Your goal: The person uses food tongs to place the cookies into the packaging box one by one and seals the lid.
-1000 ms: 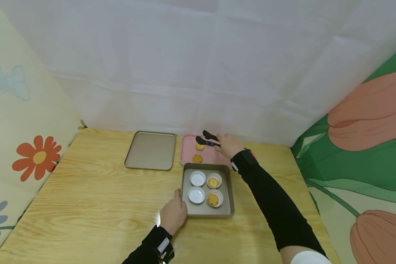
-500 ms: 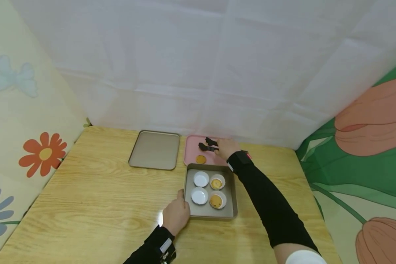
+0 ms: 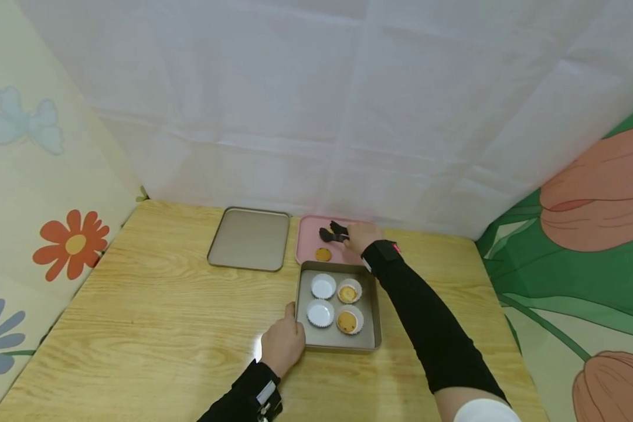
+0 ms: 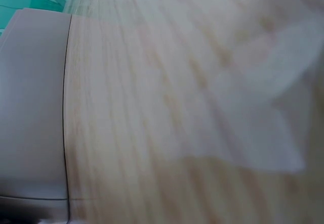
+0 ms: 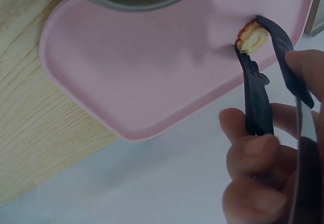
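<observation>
Your worktop (image 3: 163, 305) is pale wood grain, with a white sheet (image 3: 274, 105) along the far edge, plus a flowery left wall (image 3: 37, 193) and a flowery right wall (image 3: 585, 281). Your right hand (image 3: 364, 235) has black tongs (image 5: 257, 105) in its fingers (image 5: 253, 155), tips either side of a small cookie (image 5: 253, 38) on the pink tray's (image 5: 147, 72) far side. Your left hand (image 3: 283, 344) is at the baking pan's (image 3: 315, 338) left edge, can't tell if it's gripping.
</observation>
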Motion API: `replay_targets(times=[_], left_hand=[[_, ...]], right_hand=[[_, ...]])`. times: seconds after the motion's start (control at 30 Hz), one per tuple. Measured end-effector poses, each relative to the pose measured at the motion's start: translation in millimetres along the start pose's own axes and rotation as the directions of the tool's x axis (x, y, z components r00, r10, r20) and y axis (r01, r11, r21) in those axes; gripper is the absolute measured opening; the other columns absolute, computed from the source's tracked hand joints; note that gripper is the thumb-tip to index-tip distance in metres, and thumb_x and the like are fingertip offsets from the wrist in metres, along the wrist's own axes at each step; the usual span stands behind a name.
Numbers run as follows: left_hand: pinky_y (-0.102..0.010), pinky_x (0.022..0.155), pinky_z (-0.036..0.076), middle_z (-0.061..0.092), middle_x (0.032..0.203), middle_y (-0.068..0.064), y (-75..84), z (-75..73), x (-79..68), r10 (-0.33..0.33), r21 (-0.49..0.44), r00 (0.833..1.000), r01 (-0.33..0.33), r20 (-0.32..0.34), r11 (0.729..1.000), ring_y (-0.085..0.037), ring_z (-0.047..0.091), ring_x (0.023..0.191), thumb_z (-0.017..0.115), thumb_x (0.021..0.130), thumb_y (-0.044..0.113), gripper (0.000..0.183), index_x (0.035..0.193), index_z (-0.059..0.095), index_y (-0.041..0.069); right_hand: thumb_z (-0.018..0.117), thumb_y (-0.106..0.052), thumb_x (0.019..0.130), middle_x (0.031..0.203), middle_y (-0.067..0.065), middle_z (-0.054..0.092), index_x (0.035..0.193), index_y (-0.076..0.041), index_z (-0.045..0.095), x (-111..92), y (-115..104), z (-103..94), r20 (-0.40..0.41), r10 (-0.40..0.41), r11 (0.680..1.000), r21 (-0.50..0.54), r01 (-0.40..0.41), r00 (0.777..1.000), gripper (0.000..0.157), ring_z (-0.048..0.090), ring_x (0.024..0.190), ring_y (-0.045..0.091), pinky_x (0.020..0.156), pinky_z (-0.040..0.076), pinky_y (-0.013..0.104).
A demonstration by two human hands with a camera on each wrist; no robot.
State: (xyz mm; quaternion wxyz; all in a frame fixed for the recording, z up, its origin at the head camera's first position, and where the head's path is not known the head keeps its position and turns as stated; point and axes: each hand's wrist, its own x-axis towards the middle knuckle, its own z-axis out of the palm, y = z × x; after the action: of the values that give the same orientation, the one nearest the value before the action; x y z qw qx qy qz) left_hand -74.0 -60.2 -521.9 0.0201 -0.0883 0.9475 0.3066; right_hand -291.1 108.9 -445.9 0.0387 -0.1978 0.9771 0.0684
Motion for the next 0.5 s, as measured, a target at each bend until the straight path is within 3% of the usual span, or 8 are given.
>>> replay_targets(times=[0.4, 0.5], left_hand=[[-0.037, 0.043, 0.036, 0.067, 0.072, -0.017, -0.7, 0.0, -1.0, 0.007, 0.003, 1.000, -0.007, -0.016, 1.000, -0.029, 0.061, 0.057, 0.042, 0.087, 0.019, 0.044, 0.129, 0.047, 0.005], [-0.037, 0.043, 0.036, 0.067, 0.073, -0.017, -1.0, -0.2, -0.7, 0.008, 0.003, 1.000, -0.008, -0.019, 1.000, -0.029, 0.062, 0.057, 0.042, 0.087, 0.019, 0.044, 0.129, 0.047, 0.005]], right_hand=[[0.061, -0.025, 0.083, 0.085, 0.010, 0.070, 0.081, -0.006, 0.067, -9, -5, -12.7, 0.008, -0.023, 0.999, 0.026, 0.023, 1.000, 0.021, 0.065, 0.077, 0.026, 0.073, 0.051, 0.041], [0.061, -0.024, 0.082, 0.080, 0.011, 0.069, 0.077, -0.005, 0.065, -7, -1, -7.9, -0.044, -0.045, 0.998, 0.050, 0.048, 0.998, 0.021, 0.065, 0.074, 0.027, 0.071, 0.051, 0.040]])
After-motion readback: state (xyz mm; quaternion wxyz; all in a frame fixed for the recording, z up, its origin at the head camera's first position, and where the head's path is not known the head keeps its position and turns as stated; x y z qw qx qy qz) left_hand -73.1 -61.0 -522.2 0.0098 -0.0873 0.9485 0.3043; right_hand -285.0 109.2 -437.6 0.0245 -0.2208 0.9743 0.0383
